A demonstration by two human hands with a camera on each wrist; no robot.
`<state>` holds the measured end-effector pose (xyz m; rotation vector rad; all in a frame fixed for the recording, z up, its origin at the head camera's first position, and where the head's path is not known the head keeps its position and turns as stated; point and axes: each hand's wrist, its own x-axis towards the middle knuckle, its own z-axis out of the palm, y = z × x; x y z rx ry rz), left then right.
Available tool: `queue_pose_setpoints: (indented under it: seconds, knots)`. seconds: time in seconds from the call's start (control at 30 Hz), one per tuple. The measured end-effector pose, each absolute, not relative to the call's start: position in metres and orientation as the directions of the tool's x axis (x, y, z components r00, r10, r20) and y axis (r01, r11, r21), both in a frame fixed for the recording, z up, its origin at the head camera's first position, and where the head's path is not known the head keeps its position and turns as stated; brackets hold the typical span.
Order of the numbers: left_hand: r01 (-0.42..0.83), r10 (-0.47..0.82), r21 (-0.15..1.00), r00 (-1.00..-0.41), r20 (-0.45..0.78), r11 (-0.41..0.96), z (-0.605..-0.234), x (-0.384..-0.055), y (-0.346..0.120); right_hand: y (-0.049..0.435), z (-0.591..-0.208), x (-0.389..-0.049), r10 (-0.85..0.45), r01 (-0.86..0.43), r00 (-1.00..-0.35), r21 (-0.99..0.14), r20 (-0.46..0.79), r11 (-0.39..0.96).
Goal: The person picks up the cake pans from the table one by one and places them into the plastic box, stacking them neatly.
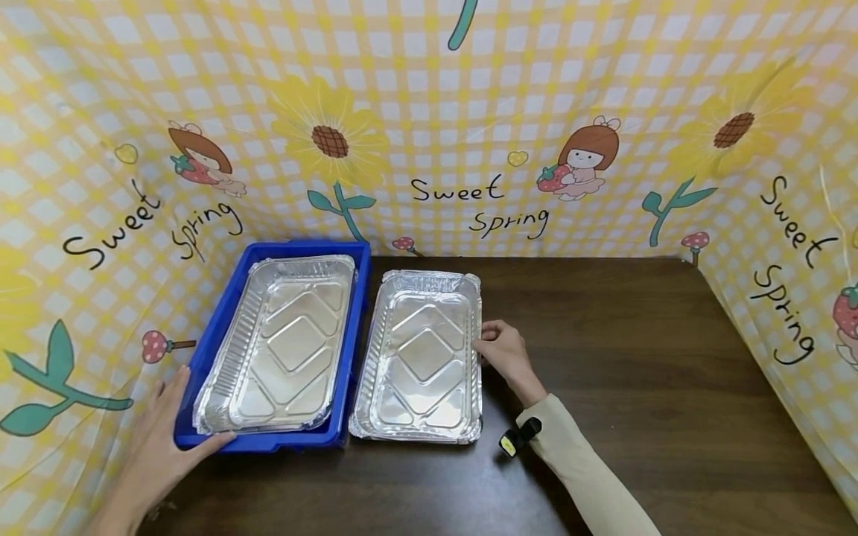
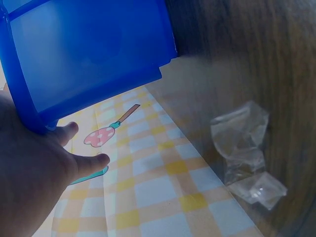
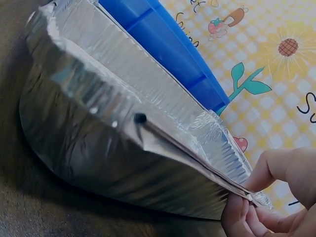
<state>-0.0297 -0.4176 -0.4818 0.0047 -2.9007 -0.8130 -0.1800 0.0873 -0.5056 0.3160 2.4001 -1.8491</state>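
Observation:
On the table's left side lies a shallow blue plastic tray (image 1: 360,298), with a rectangular foil pan (image 1: 298,342) inside it. My left hand (image 1: 156,428) spans the blue tray's front left corner, its straight thumb at the front edge and the other fingers along the left side. A second foil pan (image 1: 429,357) sits on the table just right of the blue tray. At that pan's right rim, my right hand (image 1: 506,353) pinches the foil edge between thumb and fingers, plain in the right wrist view. Both pans hold nothing.
A crumpled piece of clear plastic (image 2: 242,153) lies on the dark wooden table (image 1: 603,372) near its left edge. Yellow checked cloth (image 1: 442,119) hangs at the back and both sides. A black band (image 1: 519,438) is on my right wrist.

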Motion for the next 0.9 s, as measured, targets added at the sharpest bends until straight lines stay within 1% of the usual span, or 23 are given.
queue_pose_setpoints:
  seconds: [0.37,0.6,0.9]
  knots:
    - [0.035,-0.036,0.537,-0.992,0.12,0.843,-0.482,-0.029,-0.417,0.088,-0.507,-0.181,0.108,0.209,-0.976,-0.946,-0.187,0.247]
    - [0.055,-0.023,0.545,-0.991,0.135,0.836,-0.482,-0.031,-0.417,0.092,-0.497,-0.18,0.11,0.195,-0.979,-0.946,-0.172,0.259]
    - [0.034,-0.038,0.548,-0.992,0.119,0.836,-0.48,-0.031,-0.417,0.097,-0.487,-0.183,0.116,0.179,-0.982,-0.939,-0.15,0.294]
